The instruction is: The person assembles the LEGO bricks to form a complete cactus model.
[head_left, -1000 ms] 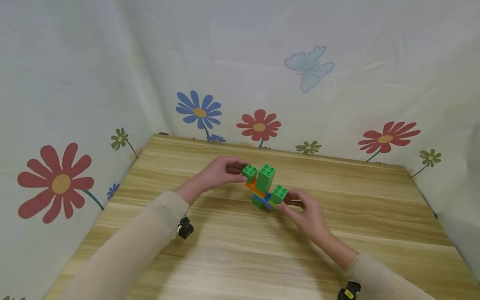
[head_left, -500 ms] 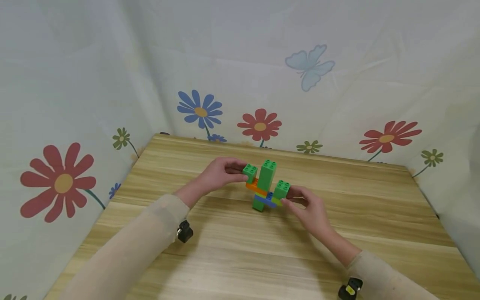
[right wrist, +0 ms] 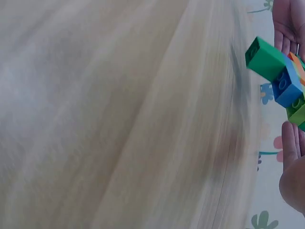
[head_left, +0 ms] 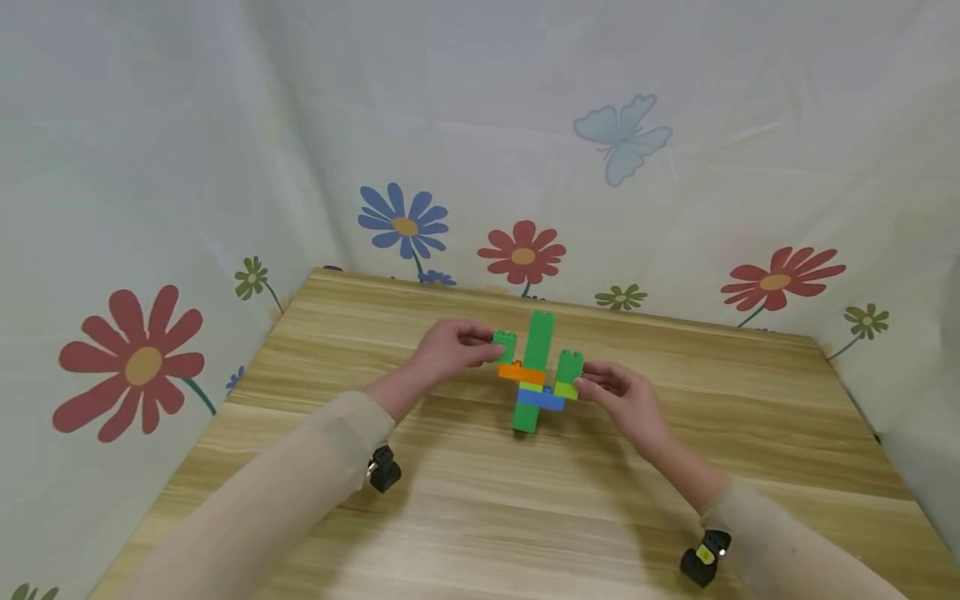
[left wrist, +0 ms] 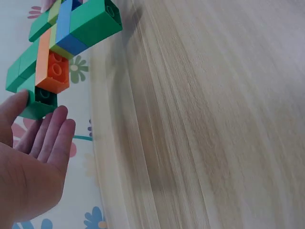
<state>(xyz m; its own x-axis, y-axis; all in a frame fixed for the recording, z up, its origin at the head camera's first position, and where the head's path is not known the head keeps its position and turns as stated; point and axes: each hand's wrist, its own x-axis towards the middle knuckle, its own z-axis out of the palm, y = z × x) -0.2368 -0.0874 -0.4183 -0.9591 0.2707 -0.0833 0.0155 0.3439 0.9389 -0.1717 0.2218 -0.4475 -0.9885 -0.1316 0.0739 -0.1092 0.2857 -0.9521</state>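
Note:
A cactus-like figure of toy building bricks is held up between both hands, its tall green column [head_left: 538, 342] in the middle. An orange brick [head_left: 521, 373] juts left, carrying a small green brick [head_left: 506, 348]. My left hand [head_left: 444, 350] pinches that green brick between thumb and fingers. Lower down, a blue brick [head_left: 542, 400] juts right, bearing a lime brick [head_left: 566, 391] with green on top. There my right hand [head_left: 628, 407] grips the arm by its outer side. The lower green brick [left wrist: 95, 21] shows its hollow underside in the left wrist view, off the table.
Below lies a wood-grain table [head_left: 450, 517]. A white cloth backdrop [head_left: 480, 125] printed with flowers and a butterfly hangs behind it and at the sides. Each sleeve has a black wrist device, such as the left device [head_left: 385, 469].
The brick figure has tilted so its front faces me and its top studs show less. Both hands have turned with it, the right rising a little, and still hold it.

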